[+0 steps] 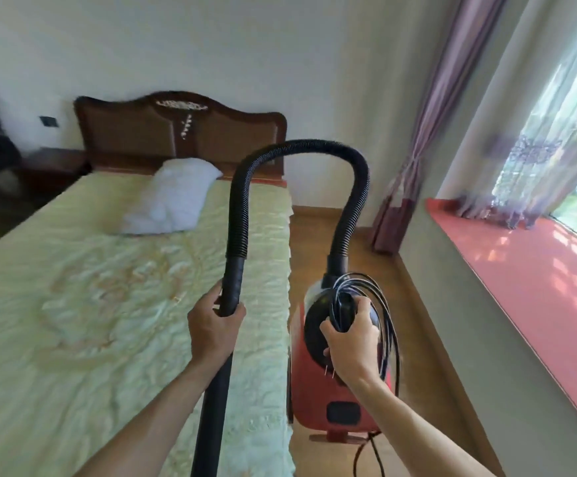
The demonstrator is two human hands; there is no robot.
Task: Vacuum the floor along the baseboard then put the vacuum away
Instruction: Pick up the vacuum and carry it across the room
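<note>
Nearest to the camera are the two bare forearms, which come up from the lower edge. Between them, at about 6 o'clock, the black wand [216,390] of the vacuum goes down out of the picture. The left hand [211,328] grips this wand near its upper end, with the fingers [236,309] curled round it. The right hand [350,342], at about 5 o'clock, is closed round the black handle on top of the red vacuum [314,404]. It also holds there several loops of the black cord [389,325], which hang down on the right side of the body. The ribbed hose [304,148] rises from the front of the vacuum, makes a high arch at 12 o'clock and comes down into the wand. The vacuum is in the narrow strip of wooden floor [366,249] between the bed [91,304] and the wall under the window sill [534,273]; whether it stands on the floor or is lifted, I cannot tell. The bed fills the side from 7 to 10 o'clock, its edge just beside the vacuum, with a white pillow [173,197] and a dark wooden headboard [177,129] at 11 o'clock. A low dark nightstand [53,163] is at 10 o'clock. The red sill runs from 2 to 4 o'clock, and a purple curtain [414,139] hangs to the floor at 1 o'clock, at the far end of the strip. The strip is open toward the far wall, between the bed corner and the curtain.
</note>
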